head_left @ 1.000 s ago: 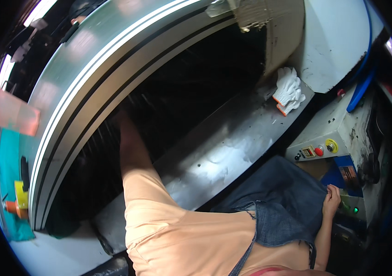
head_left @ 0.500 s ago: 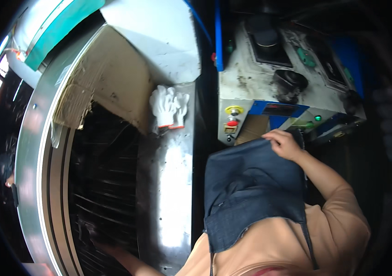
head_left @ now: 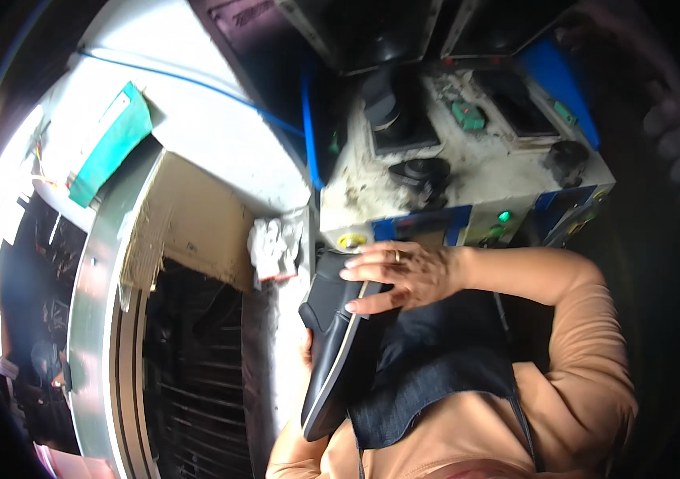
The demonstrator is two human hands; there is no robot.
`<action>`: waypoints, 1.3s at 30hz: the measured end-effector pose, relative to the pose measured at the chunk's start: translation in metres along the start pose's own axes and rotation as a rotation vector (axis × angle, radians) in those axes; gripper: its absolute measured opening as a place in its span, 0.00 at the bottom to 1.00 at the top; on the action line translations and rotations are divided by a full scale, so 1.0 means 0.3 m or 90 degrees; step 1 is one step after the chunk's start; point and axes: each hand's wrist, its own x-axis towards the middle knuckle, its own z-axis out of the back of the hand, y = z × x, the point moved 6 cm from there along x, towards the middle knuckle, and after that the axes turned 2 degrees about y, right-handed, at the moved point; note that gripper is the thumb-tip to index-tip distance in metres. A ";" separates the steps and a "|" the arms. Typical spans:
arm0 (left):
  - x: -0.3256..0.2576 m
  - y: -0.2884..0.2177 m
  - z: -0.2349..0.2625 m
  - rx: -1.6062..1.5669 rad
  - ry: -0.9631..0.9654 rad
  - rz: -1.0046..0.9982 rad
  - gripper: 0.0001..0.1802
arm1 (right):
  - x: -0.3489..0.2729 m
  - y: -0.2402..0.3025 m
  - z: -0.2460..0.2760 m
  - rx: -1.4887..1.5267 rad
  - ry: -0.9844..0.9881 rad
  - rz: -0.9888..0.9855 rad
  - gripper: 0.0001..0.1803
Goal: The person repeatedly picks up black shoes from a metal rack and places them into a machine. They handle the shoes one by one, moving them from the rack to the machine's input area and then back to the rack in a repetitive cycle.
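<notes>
The person is holding a dark shoe (head_left: 332, 351) upright against the chest, sole edge facing the camera, toe pointing down. The right hand (head_left: 404, 275) is lying across the shoe's upper end, fingers (head_left: 368, 271) stretched flat and close together over the heel opening, thumb pressing the pale sole rim below them. The left hand (head_left: 306, 347) is mostly hidden behind the shoe; only fingertips are showing at its far edge, so its grip cannot be judged. A dark denim apron (head_left: 436, 359) is hanging just beside the right palm. Past the fingertips, a white glove (head_left: 274, 246) is lying on the machine ledge (head_left: 276, 335), with a slatted conveyor (head_left: 196, 375) further left. Above the knuckles, a grimy control box (head_left: 468, 184) is standing. Risk as judged: the right hand's flat hold is light, so the shoe could be slipping downward, or swinging into the ledge if turned quickly.
</notes>
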 end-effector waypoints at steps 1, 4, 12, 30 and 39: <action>0.021 -0.025 -0.074 -0.052 0.028 0.033 0.42 | -0.029 0.001 0.071 -0.052 -0.049 -0.002 0.41; 0.105 -0.059 -0.275 -0.163 0.048 0.149 0.45 | -0.155 0.010 0.288 0.018 -0.029 -0.114 0.56; 0.326 -0.145 -0.759 0.017 0.436 0.128 0.53 | -0.614 -0.054 0.569 0.359 -0.412 -0.623 0.43; 0.197 -0.028 0.453 1.066 -0.431 -0.095 0.13 | -1.213 -0.645 0.978 0.152 -0.490 -1.106 0.39; 0.114 0.059 0.514 1.256 -0.437 -0.187 0.14 | -1.269 -0.982 0.835 -0.127 -0.174 -1.189 0.40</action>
